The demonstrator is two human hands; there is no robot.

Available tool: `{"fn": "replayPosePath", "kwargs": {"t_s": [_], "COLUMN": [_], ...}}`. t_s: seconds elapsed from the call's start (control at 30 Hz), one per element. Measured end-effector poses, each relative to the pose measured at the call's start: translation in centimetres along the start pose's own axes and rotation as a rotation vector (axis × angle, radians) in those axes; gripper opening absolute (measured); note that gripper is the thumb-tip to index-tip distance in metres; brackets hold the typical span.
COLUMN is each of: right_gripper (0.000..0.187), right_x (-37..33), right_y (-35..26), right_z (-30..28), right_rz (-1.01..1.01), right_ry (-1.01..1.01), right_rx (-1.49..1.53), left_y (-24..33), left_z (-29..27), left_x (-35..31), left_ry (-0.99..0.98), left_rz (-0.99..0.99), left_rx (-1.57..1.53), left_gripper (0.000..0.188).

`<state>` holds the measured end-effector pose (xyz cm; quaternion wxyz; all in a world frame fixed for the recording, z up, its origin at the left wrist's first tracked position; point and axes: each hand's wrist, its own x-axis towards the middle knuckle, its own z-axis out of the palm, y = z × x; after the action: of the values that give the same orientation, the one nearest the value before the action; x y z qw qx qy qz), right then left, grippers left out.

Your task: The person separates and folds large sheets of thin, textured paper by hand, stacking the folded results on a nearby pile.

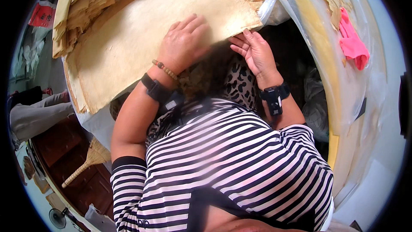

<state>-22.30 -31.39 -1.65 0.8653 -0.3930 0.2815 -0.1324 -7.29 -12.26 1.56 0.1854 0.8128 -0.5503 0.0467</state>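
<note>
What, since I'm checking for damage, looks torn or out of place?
The right end of the pale sheet under the left hand looks ragged and browned, unlike its smoother middle; damage or not is unclear. A bright pink cloth lies crumpled on the clear plastic at right, its colour making it look stray.

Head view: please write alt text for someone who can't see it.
A person's left hand rests on a large, pale-yellow, flat sheet while the right hand appears to pinch its near edge by the right corner. Folded tan sheets are piled at upper left; a bright pink cloth lies at right.
</note>
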Motion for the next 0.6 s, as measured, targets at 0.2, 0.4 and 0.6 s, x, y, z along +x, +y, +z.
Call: {"fn": "replayPosePath", "kwargs": {"t_s": [0.2,0.4,0.6], "right_gripper": [0.026,0.031,0.023], "right_x": [0.6,1.3,1.2], "right_y": [0.0,0.8,-0.7], "right_z": [0.8,0.8,2.6], "right_rz": [-0.183,-0.065,-0.199], "right_ry": [-0.069,-0.126,0.032], "right_rx": [-0.178,-0.272,-0.460], "left_y": [-1.0,-0.8,-3.1], "left_z": [0.6,-0.2,-3.6], "left_x": [0.0,-0.6,-7.4], "left_ry": [0.027,0.052,0.330], "left_rz": [0.023,-0.040,-0.013], "left_rx": [-0.059,-0.048,-0.166], "left_gripper": [0.053,0.046,0.023]}}
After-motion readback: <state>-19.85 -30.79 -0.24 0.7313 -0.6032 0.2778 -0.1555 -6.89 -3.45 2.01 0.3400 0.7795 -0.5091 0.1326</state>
